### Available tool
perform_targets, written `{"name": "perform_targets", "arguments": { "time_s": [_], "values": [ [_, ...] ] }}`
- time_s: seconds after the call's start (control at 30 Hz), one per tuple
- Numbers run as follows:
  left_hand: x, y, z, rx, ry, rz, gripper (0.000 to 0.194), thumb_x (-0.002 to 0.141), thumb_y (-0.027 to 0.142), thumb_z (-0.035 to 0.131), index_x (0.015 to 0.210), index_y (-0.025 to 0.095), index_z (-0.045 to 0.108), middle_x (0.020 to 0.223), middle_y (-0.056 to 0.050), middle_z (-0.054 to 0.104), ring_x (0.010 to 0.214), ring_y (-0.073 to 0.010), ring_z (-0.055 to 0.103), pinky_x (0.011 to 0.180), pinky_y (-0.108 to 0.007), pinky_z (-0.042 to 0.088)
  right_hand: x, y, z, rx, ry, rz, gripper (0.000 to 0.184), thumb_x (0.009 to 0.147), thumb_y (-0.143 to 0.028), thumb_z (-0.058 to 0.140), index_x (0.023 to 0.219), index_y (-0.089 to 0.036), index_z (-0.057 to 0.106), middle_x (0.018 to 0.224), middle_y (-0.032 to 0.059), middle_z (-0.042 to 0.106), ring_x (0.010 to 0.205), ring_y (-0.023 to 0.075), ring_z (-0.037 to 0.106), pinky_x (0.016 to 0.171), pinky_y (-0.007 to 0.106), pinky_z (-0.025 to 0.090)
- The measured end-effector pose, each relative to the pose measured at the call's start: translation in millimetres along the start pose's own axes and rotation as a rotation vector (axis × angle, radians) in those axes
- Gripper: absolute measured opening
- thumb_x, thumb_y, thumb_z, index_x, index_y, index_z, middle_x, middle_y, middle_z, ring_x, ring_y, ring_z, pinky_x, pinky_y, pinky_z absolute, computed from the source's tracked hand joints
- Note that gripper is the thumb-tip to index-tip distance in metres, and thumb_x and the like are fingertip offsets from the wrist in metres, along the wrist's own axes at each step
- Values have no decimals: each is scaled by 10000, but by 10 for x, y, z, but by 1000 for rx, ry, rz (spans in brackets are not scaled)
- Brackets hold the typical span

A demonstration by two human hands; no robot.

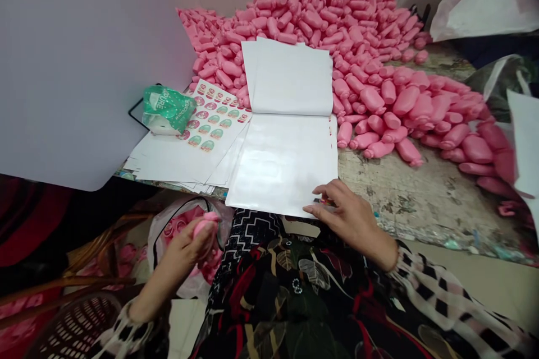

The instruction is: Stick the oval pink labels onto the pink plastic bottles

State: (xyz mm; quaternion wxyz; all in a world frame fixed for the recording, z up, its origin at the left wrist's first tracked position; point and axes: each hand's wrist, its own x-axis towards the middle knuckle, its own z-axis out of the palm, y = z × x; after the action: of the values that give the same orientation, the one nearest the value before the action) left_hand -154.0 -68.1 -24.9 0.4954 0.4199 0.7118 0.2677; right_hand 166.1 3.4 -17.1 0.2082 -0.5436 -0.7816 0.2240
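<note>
My left hand (192,244) is closed around a small pink plastic bottle (207,219), low over an open bag at the front of the table. Most of that bottle is hidden by my fingers. At the front right corner of a glossy white sheet (278,162), my right hand (347,216) has its thumb and fingers bent together on the edge. A small coloured bit, possibly a sticker, shows between them. The sheet lies on a stack whose upper part is folded back as a white flap (290,78). Red printed marks peek out along its right side.
A large heap of pink bottles (311,11) covers the back and right of the table (391,190). On the left lie a printed sticker sheet (214,115) and a green tissue pack (168,109). Below are a bag of pink pieces (181,224) and a brown basket (80,325).
</note>
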Motion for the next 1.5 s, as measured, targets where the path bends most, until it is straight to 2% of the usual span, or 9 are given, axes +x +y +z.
{"name": "perform_targets", "arguments": {
  "time_s": [0.07, 0.17, 0.3, 0.43, 0.53, 0.63, 1.17, 1.3, 1.5],
  "values": [
    [37, -185, -186, 285, 199, 16, 477, 785, 573, 500, 1069, 196, 568, 707, -21, 645, 568, -187, 595, 512, -273, 437, 2, -31, 26, -88, 9, 5, 260, 902, -433, 459, 985, -235, 606, 907, 40, 568, 778, 164, 558, 644, 280, 389],
    [58, -336, -322, 655, 387, 105, 544, 801, 556, 484, 1212, 203, 527, 1122, -110, 641, 872, -276, 637, 731, -380, 486, 71, -126, 118, -164, -12, -12, 280, 952, -349, 354, 972, -237, 610, 909, 45, 559, 810, 175, 548, 660, 293, 385],
    [58, -242, -143, 758, 492, 458, 437, 883, 447, 425, 1207, 179, 544, 1204, -116, 607, 1063, -261, 578, 927, -410, 432, 189, -230, 259, -193, -16, -57, 230, 944, -272, 373, 1041, -200, 568, 946, 53, 567, 871, 189, 545, 714, 305, 398],
    [142, 16, 285, 850, 388, 810, 350, 899, 329, 450, 1204, 196, 561, 1312, -95, 548, 1241, -259, 451, 1036, -433, 351, 230, -253, 355, -242, -15, -56, 186, 938, -261, 386, 934, -190, 558, 917, 55, 558, 838, 185, 542, 689, 297, 393],
    [242, 145, 557, 994, 259, 885, 404, 906, 316, 450, 1295, 218, 495, 1418, -62, 446, 1334, -305, 322, 1074, -511, 271, 221, -254, 398, -267, -17, -43, 195, 939, -267, 382, 908, -195, 560, 922, 58, 551, 818, 179, 541, 653, 289, 381],
    [330, 172, 686, 1066, 180, 908, 426, 915, 324, 435, 1326, 215, 462, 1412, -46, 455, 1322, -325, 335, 1073, -560, 241, 220, -268, 431, -249, -16, -27, 203, 940, -275, 383, 890, -193, 562, 908, 56, 551, 808, 175, 540, 655, 287, 378],
    [367, 343, 649, 1135, 209, 1005, 370, 912, 327, 444, 1274, 286, 514, 1308, -48, 560, 1149, -299, 526, 1049, -595, 256, 390, -190, 361, 188, -105, 193, 116, 831, -296, 525, 799, -203, 588, 794, 6, 611, 720, 143, 530, 657, 267, 362],
    [354, 426, 644, 1161, 185, 1036, 374, 899, 381, 462, 1252, 276, 530, 1301, -53, 566, 1131, -307, 537, 1052, -622, 225, 427, -171, 349, 235, -124, 218, 109, 809, -285, 541, 771, -197, 594, 773, 0, 620, 713, 140, 528, 648, 261, 359],
    [403, 518, 676, 1142, 256, 1098, 324, 893, 359, 484, 1199, 299, 568, 1292, -19, 578, 1204, -321, 481, 1065, -645, 175, 474, -141, 330, 331, -171, 245, 113, 812, -281, 534, 766, -190, 584, 742, -7, 619, 679, 131, 527, 624, 251, 364]
  ]
}}
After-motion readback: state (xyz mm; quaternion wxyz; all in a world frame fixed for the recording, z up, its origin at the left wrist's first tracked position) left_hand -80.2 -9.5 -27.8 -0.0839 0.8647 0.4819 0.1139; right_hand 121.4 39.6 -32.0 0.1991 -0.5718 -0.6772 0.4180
